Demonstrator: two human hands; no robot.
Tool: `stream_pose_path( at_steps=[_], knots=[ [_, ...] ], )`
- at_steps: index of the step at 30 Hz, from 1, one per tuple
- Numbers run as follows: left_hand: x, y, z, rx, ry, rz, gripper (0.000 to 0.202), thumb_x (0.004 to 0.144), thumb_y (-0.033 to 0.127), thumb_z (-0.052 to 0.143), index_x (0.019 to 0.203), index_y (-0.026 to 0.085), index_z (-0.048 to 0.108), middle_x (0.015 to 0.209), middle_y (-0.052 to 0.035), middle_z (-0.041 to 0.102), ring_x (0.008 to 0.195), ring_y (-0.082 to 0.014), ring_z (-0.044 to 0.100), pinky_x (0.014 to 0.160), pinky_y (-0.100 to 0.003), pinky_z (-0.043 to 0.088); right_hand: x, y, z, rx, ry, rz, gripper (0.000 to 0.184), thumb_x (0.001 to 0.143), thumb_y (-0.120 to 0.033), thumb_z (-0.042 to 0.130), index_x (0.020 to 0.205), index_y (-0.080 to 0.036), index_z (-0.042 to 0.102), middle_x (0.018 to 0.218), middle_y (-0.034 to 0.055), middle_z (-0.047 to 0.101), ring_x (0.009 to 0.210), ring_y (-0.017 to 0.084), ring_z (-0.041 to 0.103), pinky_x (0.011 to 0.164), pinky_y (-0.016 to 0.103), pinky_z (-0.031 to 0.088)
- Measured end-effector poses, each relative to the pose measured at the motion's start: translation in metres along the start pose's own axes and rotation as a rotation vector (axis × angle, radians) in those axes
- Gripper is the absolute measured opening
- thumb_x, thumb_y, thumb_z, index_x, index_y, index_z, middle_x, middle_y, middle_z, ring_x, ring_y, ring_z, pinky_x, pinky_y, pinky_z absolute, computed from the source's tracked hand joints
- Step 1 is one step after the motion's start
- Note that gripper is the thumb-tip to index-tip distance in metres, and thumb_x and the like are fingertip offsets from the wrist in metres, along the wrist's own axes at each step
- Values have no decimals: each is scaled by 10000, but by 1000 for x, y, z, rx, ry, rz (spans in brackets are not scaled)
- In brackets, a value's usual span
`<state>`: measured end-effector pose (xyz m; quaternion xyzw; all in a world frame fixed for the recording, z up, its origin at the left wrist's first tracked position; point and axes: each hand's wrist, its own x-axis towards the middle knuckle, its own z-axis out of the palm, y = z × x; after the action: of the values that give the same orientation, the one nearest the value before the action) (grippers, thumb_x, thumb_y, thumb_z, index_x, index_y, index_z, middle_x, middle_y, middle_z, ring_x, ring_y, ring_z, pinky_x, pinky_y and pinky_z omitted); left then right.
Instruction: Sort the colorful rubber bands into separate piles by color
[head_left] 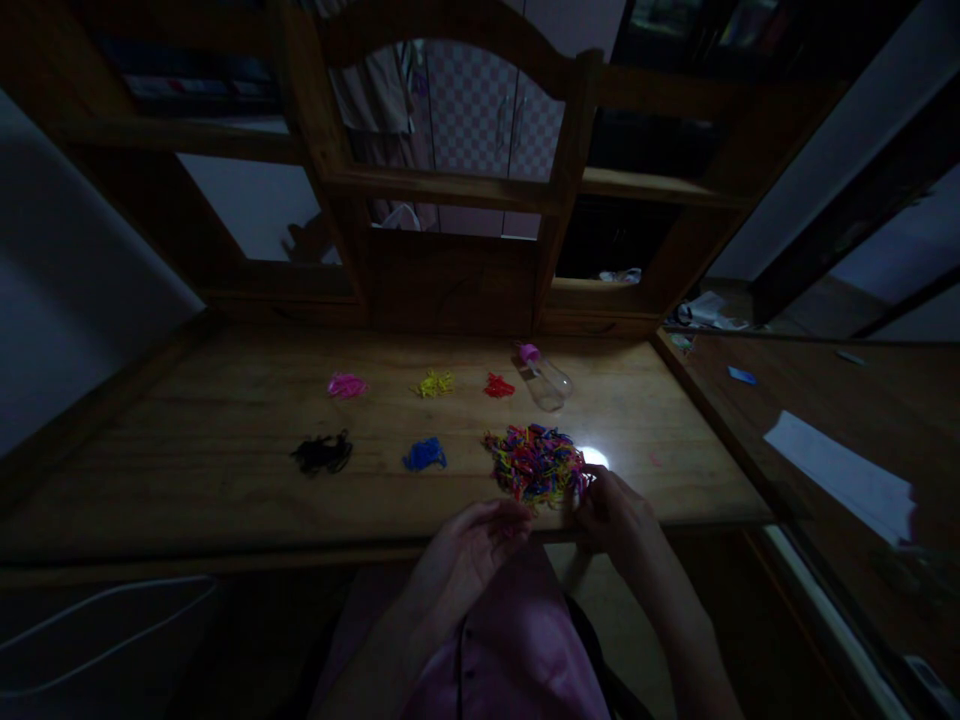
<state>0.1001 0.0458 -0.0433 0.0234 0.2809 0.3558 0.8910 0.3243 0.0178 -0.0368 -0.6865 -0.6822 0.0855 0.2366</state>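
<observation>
A mixed pile of colourful small rubber bands lies near the table's front edge. My right hand is at the pile's right side, fingertips pinched together on a band there. In front of the pile my left hand is cupped with its fingers curled inward; a faint reddish patch shows at the fingers, too dark to name. Separate small heaps lie to the left and behind: blue bands, black bands, pink bands, yellow bands and red bands.
Behind the pile a clear bottle with a pink cap lies on its side on the wooden table. A wooden shelf frame rises at the back. To the right, white paper and a small blue packet rest on another surface.
</observation>
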Motion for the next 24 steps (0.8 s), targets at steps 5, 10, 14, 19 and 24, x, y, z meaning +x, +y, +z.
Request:
stream_pose_path(
  at_steps=[5, 10, 14, 19, 24],
  knots=[
    [2, 1, 0, -5, 8, 2, 271, 880, 73, 440, 840, 23, 703, 848, -133, 723, 795, -193, 686, 788, -283, 555, -11, 15, -5, 138, 42, 55, 204, 866, -220, 487, 1040, -193, 588, 829, 36, 644, 606, 133, 585, 576, 232, 466],
    [3, 1, 2, -8, 15, -17, 264, 883, 81, 448, 836, 24, 701, 841, -133, 720, 797, -188, 685, 786, -279, 557, -15, 21, 1, 102, 4, 14, 153, 885, -225, 478, 895, -199, 629, 826, 44, 642, 618, 142, 597, 581, 242, 461],
    [3, 1, 4, 11, 26, -3, 255, 883, 88, 457, 823, 36, 699, 839, -127, 721, 787, -178, 685, 786, -274, 555, -12, 20, 10, 30, 8, 31, 144, 869, -207, 484, 876, -189, 626, 816, 56, 640, 673, 166, 613, 617, 259, 457],
    [2, 1, 3, 8, 13, -13, 251, 888, 104, 463, 831, 46, 699, 840, -115, 724, 787, -171, 681, 785, -260, 545, -8, 15, 24, -61, 57, 107, 78, 831, -203, 531, 823, -173, 602, 791, 65, 630, 670, 182, 605, 616, 272, 425],
    [2, 1, 1, 7, -6, -23, 222, 884, 117, 488, 846, 46, 695, 847, -107, 721, 794, -171, 677, 777, -251, 541, 0, 7, 26, -189, 41, 216, 44, 801, -159, 533, 769, -159, 564, 763, 85, 630, 661, 197, 599, 583, 274, 393]
  ],
)
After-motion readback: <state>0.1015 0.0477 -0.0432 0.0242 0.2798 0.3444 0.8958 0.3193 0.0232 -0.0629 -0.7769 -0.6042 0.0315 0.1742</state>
